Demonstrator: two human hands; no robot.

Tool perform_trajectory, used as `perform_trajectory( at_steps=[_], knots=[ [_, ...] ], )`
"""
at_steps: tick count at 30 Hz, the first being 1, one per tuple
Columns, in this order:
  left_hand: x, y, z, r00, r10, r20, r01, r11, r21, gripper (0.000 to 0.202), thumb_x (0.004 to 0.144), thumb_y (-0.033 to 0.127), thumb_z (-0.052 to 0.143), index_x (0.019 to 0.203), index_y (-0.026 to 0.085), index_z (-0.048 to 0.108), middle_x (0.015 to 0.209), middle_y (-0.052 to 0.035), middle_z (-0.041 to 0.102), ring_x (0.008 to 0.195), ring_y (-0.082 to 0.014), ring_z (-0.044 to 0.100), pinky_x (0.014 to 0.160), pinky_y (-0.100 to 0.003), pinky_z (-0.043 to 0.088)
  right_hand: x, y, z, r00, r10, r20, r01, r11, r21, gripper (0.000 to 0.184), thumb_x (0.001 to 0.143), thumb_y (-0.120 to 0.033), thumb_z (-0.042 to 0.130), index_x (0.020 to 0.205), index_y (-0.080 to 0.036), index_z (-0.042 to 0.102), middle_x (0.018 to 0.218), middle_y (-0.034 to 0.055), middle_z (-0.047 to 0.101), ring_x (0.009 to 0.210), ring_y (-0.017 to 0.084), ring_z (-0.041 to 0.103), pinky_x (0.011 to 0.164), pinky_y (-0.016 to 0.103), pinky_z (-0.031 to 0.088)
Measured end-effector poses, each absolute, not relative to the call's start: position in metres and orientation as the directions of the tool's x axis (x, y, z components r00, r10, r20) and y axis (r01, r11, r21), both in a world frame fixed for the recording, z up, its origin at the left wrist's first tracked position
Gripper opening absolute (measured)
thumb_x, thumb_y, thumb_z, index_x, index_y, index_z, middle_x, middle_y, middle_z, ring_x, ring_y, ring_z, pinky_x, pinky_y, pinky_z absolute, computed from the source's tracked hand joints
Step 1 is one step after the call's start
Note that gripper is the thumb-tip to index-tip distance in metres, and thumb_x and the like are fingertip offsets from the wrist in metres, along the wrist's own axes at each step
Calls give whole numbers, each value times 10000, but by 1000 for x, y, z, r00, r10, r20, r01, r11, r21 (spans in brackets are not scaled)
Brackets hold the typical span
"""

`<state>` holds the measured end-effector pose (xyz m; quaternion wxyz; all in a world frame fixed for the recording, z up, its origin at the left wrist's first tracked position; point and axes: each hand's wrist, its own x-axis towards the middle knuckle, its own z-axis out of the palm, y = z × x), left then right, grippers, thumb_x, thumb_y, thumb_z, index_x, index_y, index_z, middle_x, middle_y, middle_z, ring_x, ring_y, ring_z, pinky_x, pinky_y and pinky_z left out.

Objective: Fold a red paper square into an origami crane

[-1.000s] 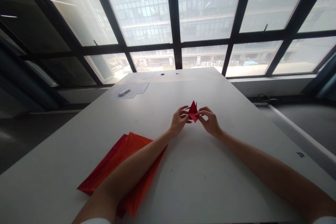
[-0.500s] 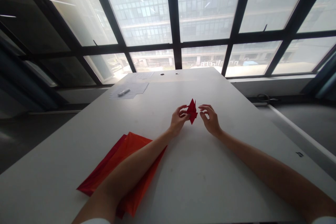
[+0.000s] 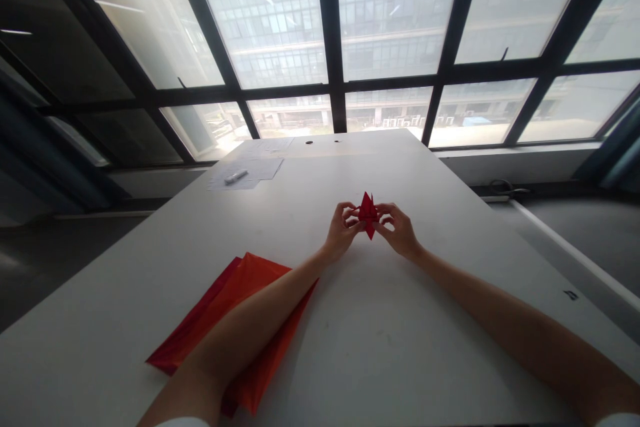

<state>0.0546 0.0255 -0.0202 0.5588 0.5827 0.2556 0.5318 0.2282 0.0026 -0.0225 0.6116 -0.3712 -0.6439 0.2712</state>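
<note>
A small red origami paper piece [image 3: 369, 215], with pointed tips above and below, is held up between my two hands over the middle of the table. My left hand [image 3: 343, 229] pinches its left side between thumb and fingers. On the opposite side, my right hand [image 3: 399, 230] has its thumb and fingertips closed on the paper's right edge. Its finer folds are too small to make out. Beneath my left forearm lie large folded sheets of orange and dark red paper [image 3: 240, 293], partly covered by the arm.
The white table [image 3: 400, 333] runs away toward tall windows with dark frames [image 3: 334, 33]. White papers [image 3: 267, 168] lie at its far left, a whitish marker-like object [image 3: 236, 177] on them. A small black mark [image 3: 571, 294] shows near the right edge.
My right hand has moved left and closed on the red paper's right side. The paper has shifted slightly right and down. My left hand still holds it.
</note>
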Motion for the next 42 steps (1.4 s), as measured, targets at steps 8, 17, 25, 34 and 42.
perform_trajectory(
  at_steps=[8,17,25,34,42],
  knots=[
    [56,25,-21,275,880,388,-233,-330,915,514,730,324,814,1047,244,417,867,42,553,779,-127,638,705,-262,559,226,4,-26,58,820,570,119,561,-819,299,782,-347,731,1038,-235,626,971,53,690,834,204,647,714,351,550],
    [57,23,-19,276,860,429,-134,-407,903,411,789,270,755,1162,221,589,915,-20,586,901,-175,642,732,-269,567,227,3,-21,-35,805,592,192,587,-786,242,819,-375,701,1020,-239,712,948,54,637,798,193,622,707,354,561],
    [55,28,-23,241,837,491,-82,-486,870,225,770,322,784,940,188,722,1071,-81,583,947,-185,635,804,-327,588,231,7,-27,-12,782,623,235,608,-758,129,835,-347,705,879,-230,735,915,51,652,826,188,615,708,330,531],
    [56,29,-25,267,878,397,-227,-343,912,268,740,370,810,862,137,760,923,-79,699,854,-201,663,809,-332,552,230,10,-30,-6,833,554,108,551,-827,161,813,-363,727,861,-210,742,848,44,697,748,179,632,643,292,517],
    [57,25,-20,286,895,343,-227,-285,931,286,713,370,830,860,132,775,861,-80,733,776,-196,664,744,-311,530,230,8,-28,9,848,529,110,525,-844,185,803,-386,736,812,-202,751,789,39,704,698,175,627,613,287,502]
  ],
)
